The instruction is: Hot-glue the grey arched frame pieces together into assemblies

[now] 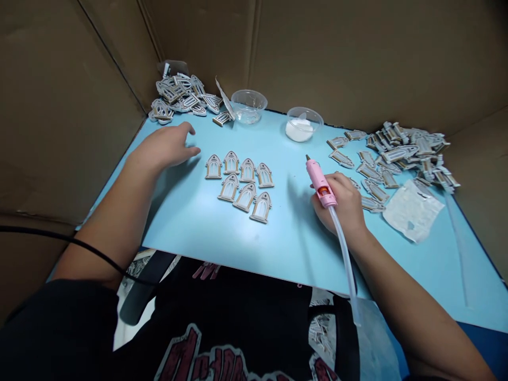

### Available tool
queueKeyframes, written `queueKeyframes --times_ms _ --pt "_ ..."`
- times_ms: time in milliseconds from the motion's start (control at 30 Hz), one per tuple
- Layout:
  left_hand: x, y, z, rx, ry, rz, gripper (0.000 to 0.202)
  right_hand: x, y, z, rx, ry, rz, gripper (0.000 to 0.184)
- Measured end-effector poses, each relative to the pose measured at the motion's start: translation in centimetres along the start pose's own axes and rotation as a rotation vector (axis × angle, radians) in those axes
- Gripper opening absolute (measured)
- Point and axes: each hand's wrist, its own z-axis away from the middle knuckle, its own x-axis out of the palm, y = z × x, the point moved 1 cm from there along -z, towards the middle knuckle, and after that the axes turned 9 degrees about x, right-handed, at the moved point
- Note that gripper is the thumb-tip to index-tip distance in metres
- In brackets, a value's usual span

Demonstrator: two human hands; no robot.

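A: What are the hands on?

B: The right hand (341, 203) is clenched around a pink hot glue gun (320, 182), its nozzle aimed toward eleven o'clock. The left hand (164, 148) holds nothing, its fingers relaxed and spread just above or on the table; I can't tell which.

A: Where are the pieces?

B: Seven arched window frames (238, 185) lie flat at twelve o'clock between the hands, in a row of four behind a row of three. Neither hand touches them.

A: What's around them?

B: A heap of loose frames (178, 95) sits at eleven o'clock, beside a clear plastic bowl (246, 106). A second bowl holding white powder (304, 124) is at one o'clock. Farther right, at two o'clock, lie a heap of narrow frame parts (408, 153) and a crumpled translucent sheet (413, 209). The gun's clear hose (345, 254) trails toward five o'clock, over the blue table (286, 248) edge.
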Motion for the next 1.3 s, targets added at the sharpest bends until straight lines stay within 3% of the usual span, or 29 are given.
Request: queueKeyframes --times_ms 100,233,333,433,767,900,1033,1300 --pt "0.6 1.1 -0.1 0.102 0.112 -0.008 0.076 0.0 -0.1 0.0 0.008 -0.013 -0.002 0.011" --pt "2.5 4.3 0.5 0.529 0.187 0.18 0.066 0.0 -0.3 -0.1 -0.002 0.007 -0.007 0.011" --pt "4.6 7.4 1.7 0.838 -0.034 0.276 0.069 0.1 -0.4 -0.1 0.015 0.004 -0.013 0.011" --pt "6.4 9.4 2.6 0.98 -0.181 0.238 0.064 0.1 -0.4 -0.1 0.015 -0.008 -0.017 0.011" --pt "8.0 9.6 2.3 1.016 -0.057 0.26 0.057 -0.4 -1.4 0.0 0.035 -0.014 -0.115 0.011" --pt "8.3 9.8 2.4 1.001 -0.035 0.318 0.069 -1.2 -2.7 0.3 0.025 0.005 -0.204 0.007" --pt "8.2 9.4 2.4 0.965 0.099 0.448 0.086 -2.0 -3.5 0.5 -0.006 0.01 -0.26 0.011" --pt "7.8 9.1 2.7 1.047 0.317 0.697 0.095 -1.3 -3.6 0.7 -0.238 -0.26 -0.316 0.012"
